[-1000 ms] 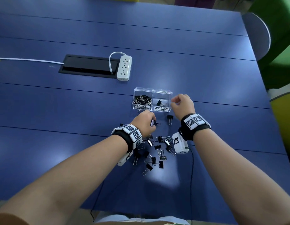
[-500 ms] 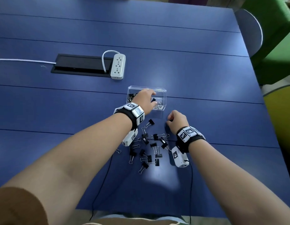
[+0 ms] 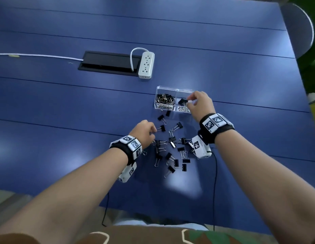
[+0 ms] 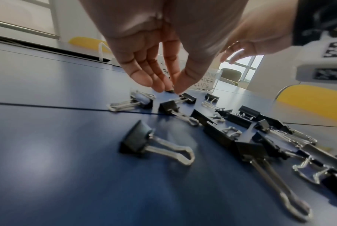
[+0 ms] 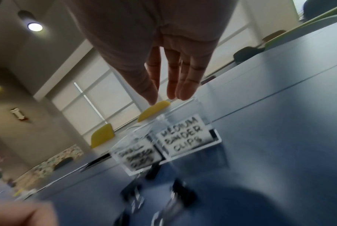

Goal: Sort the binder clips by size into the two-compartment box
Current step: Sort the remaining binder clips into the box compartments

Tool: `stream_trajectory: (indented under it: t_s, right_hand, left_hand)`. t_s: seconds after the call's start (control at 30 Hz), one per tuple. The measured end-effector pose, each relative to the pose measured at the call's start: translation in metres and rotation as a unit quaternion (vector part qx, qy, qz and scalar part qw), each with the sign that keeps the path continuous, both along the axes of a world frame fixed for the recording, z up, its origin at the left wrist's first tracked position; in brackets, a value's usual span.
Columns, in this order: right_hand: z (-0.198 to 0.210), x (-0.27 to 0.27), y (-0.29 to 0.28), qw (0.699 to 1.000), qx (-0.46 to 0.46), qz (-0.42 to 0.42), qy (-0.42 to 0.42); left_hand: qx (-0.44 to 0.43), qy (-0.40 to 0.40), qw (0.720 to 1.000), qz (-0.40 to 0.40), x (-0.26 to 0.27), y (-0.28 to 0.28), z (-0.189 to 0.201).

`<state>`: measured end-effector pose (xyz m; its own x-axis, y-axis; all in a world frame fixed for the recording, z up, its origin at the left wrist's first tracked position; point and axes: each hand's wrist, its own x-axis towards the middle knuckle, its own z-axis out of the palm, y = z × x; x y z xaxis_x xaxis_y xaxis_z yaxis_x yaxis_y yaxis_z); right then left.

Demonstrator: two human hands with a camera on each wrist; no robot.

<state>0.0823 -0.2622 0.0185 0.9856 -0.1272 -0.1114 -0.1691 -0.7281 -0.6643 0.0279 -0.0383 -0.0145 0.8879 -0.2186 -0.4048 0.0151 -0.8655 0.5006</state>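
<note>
Box point(image 5: 183, 135) — "MEDIUM BINDER CLIPS"; perhaps "SMALL"

Bench point(image 3: 223, 67): smooth blue top with a soft sheen, catching pale patches of light.
Binder clips point(image 4: 136, 142): matt black bodies, bright bare-metal wire handles.
Box point(image 3: 159, 88): clear, glossy plastic.
Labels point(image 5: 183, 136): matt white paper.
Power strip point(image 3: 146, 65): smooth white plastic.
Wrist strap point(image 3: 221, 131): black cloth.

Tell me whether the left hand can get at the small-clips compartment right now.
Likely yes. The small-clips compartment is open on top, and the right hand is over the medium compartment only. The left hand, pinching a clip, sits just short of it, with only loose clips between.
</note>
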Motion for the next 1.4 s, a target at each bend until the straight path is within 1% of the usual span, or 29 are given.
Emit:
stream_trajectory:
  t_s: [0.07,0.1,0.2,0.27,0.37,0.5,0.6,0.67,0.73,0.83,0.93,1.03,1.13,1.2,1.4]
  right_hand:
    - [-0.004,-0.027,0.009,0.999,-0.011,0.05,0.015]
    - [-0.006,-0.042,0.015,0.995,-0.016,0.086,0.038]
    - [-0.02,-0.083,0.032,0.968,-0.072,0.211,0.118]
    - [-0.03,-0.098,0.04,0.95,-0.102,0.248,0.159]
    - [-0.035,-0.102,0.045,0.946,-0.122,0.236,0.185]
    - [-0.039,-0.099,0.048,0.956,-0.117,0.203,0.174]
    - [-0.038,-0.096,0.057,0.97,-0.093,0.172,0.142]
    - [-0.035,-0.095,0.07,0.976,-0.078,0.179,0.101]
    - [-0.035,-0.094,0.084,0.972,-0.083,0.202,0.09]
    - [-0.039,-0.091,0.097,0.96,-0.11,0.221,0.129]
    - [-0.044,-0.092,0.1,0.957,-0.13,0.208,0.154]
    - [-0.049,-0.093,0.099,0.959,-0.12,0.194,0.168]
    - [-0.052,-0.092,0.098,0.966,-0.082,0.174,0.17]
    - [-0.054,-0.092,0.097,0.971,-0.059,0.157,0.168]
    - [-0.059,-0.094,0.096,0.98,-0.023,0.105,0.17]
  left_hand:
    - [0.002,-0.002,1.0,0.001,-0.005,0.014,0.001]
    - [0.004,-0.001,1.0,-0.001,-0.007,0.02,0.002]
    - [0.008,0.01,1.0,-0.014,-0.016,0.037,0.002]
    - [0.022,0.024,0.999,-0.031,-0.023,0.045,0.0]
    - [0.031,0.04,0.998,-0.044,-0.031,0.05,-0.001]
    - [0.026,0.036,0.996,-0.076,-0.04,0.05,-0.002]
    - [0.035,0.014,0.996,-0.079,-0.041,0.052,-0.006]
    - [0.048,0.016,0.995,-0.081,-0.04,0.055,-0.009]
    - [0.046,0.024,0.994,-0.094,-0.039,0.058,-0.013]
    - [0.04,0.026,0.992,-0.115,-0.038,0.062,-0.016]
    - [0.038,0.002,0.991,-0.127,-0.035,0.065,-0.016]
    - [0.011,-0.038,0.995,-0.089,-0.03,0.067,-0.016]
    - [-0.028,-0.072,0.997,-0.026,-0.023,0.062,-0.018]
    - [-0.034,-0.08,0.996,0.002,-0.019,0.057,-0.019]
    - [-0.017,-0.081,0.997,0.007,-0.014,0.043,-0.028]
